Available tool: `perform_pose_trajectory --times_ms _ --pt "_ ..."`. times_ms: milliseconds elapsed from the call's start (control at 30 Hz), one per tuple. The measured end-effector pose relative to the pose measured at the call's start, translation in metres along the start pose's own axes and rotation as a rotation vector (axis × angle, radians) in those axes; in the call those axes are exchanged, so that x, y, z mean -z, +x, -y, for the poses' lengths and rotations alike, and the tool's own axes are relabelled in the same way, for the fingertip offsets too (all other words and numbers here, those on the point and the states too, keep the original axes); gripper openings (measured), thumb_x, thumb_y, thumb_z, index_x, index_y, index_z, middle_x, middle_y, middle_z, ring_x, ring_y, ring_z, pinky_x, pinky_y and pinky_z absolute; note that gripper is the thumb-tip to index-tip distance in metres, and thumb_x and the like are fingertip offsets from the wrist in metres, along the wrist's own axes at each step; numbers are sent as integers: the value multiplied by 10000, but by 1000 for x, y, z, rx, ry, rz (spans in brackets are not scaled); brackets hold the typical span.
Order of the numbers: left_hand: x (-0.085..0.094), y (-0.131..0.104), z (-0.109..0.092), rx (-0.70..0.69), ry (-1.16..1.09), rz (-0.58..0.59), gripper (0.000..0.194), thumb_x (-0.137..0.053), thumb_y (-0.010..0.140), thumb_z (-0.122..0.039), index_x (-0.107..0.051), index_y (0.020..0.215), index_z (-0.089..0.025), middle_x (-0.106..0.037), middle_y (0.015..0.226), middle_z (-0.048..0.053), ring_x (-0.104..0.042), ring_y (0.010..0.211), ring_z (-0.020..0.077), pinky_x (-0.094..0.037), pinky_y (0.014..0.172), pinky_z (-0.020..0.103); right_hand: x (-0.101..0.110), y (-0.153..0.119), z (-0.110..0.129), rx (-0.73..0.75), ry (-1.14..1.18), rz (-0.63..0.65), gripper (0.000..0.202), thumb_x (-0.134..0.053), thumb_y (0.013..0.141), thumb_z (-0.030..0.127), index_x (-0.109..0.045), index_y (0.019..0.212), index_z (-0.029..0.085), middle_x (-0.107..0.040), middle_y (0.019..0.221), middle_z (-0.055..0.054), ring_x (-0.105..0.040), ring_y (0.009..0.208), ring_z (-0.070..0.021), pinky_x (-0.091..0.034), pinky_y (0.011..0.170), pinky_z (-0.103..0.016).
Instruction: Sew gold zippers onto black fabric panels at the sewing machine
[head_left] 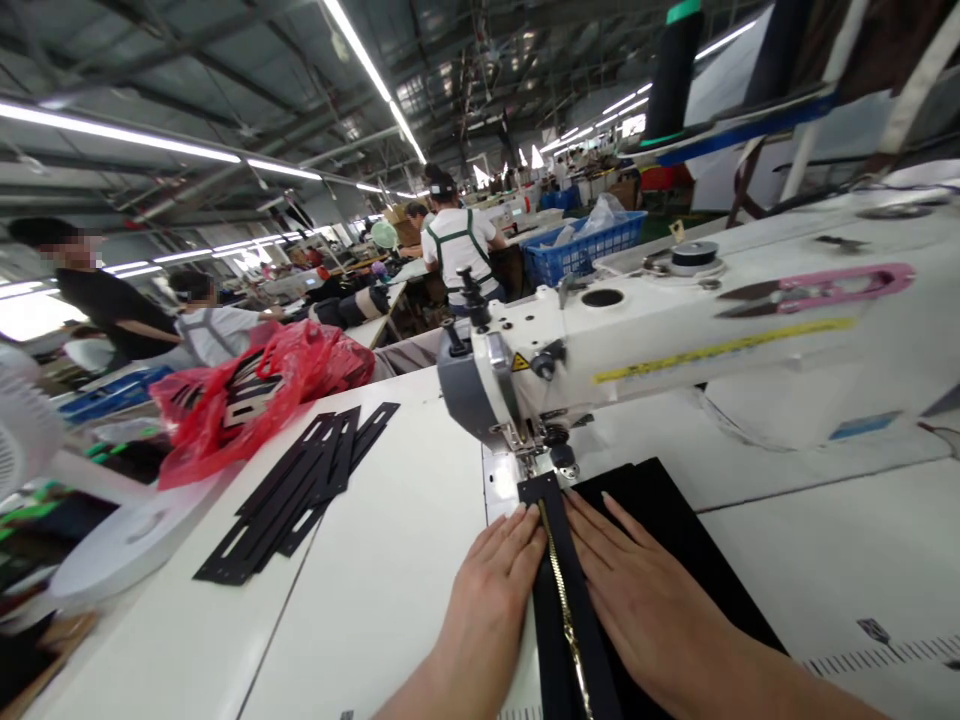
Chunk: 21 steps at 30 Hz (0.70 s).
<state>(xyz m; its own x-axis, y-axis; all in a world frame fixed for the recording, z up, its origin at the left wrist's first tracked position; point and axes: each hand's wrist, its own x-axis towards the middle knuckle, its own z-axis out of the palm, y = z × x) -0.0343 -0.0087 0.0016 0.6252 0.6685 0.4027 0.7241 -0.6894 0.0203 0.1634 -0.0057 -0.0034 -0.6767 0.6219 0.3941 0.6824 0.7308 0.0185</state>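
A black strip with a gold-toothed zipper (pixel 556 560) runs from the bottom edge up to the needle area of a white sewing machine (pixel 660 360). My left hand (pixel 491 595) lies on the strip's left side, fingers stretched out flat with their tips near the presser foot. On the other side my right hand (pixel 637 580) is spread flat, pressing on the strip and on a larger black fabric piece (pixel 675 510) beneath. Neither hand is closed around anything. The far end of the strip reaches just in front of the presser foot (pixel 531 462).
Several black slotted strips (pixel 300 500) lie in a loose pile on the white table at left. Behind them sits a red plastic bag (pixel 262 390). Pink-handled snips (pixel 817 290) rest on the machine's arm. A white fan (pixel 45 450) stands far left; other people work beyond.
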Motion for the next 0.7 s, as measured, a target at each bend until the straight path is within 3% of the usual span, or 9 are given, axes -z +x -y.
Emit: perform_pose_trajectory --times_ms 133,300,700 --pt "1 2 -4 79 -18 -42 311 -332 944 -125 -563 1152 -116 -572 1208 149 -556 1099 248 -520 886 413 -8 -3 -5 71 -78 -74 550 -399 840 174 -338 1385 135 -403 1387 -108 -351 1285 -245 -359 1005 -440" --pt "-3 2 -5 63 -58 -141 283 -370 939 -148 -580 1121 -97 -596 1166 154 -569 1066 256 -523 868 402 -14 -4 -9 120 -167 -85 553 -416 827 189 -357 1372 119 -374 1407 -111 -301 1311 -257 -361 1003 -447" --pt "-6 11 -1 37 -9 -127 271 -373 928 -107 -586 1090 -62 -599 1129 173 -578 1032 256 -528 853 389 -14 0 -15 125 -173 -78 560 -403 837 185 -325 1384 90 -404 1382 -124 -335 1295 -245 -390 978 -447"
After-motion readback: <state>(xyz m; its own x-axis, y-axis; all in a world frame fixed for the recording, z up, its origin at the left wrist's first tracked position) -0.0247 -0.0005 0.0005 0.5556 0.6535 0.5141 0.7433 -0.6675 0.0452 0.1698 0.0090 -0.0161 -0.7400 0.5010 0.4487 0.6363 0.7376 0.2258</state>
